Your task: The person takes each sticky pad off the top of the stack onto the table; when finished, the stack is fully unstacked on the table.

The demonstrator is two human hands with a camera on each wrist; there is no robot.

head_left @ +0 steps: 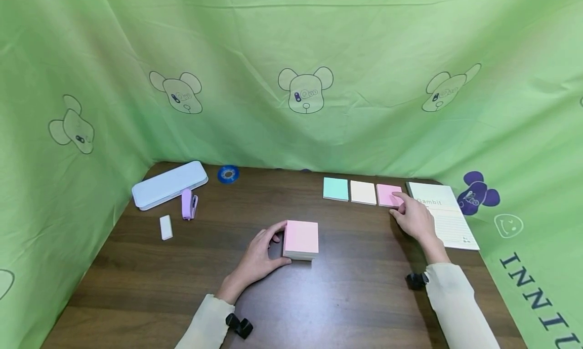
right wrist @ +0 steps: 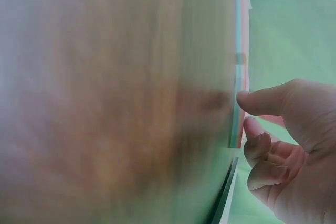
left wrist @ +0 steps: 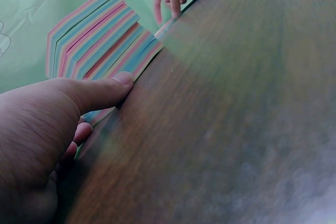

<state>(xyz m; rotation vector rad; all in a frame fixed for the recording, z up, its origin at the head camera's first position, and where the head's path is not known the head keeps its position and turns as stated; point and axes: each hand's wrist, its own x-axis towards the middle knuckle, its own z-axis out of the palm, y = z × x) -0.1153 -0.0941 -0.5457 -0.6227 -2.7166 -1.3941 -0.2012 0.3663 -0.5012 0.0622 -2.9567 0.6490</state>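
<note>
Green bear-print cloth walls in your dark wood table (head_left: 346,288). Your left hand (head_left: 259,258) clamps the thick pad (head_left: 301,239) at table centre, thumb and fingers curled on its 9 o'clock edge. Your right hand (head_left: 413,218), fingers loosely bent, touches the pink note (head_left: 388,194) at 2 o'clock, last in a row with the cream note (head_left: 363,192) and the teal note (head_left: 335,188), just beside the notebook (head_left: 444,215). You appear to be laying sheets out in a row; the next move likely calls for pressing that pink one flat and returning to the pad.
</note>
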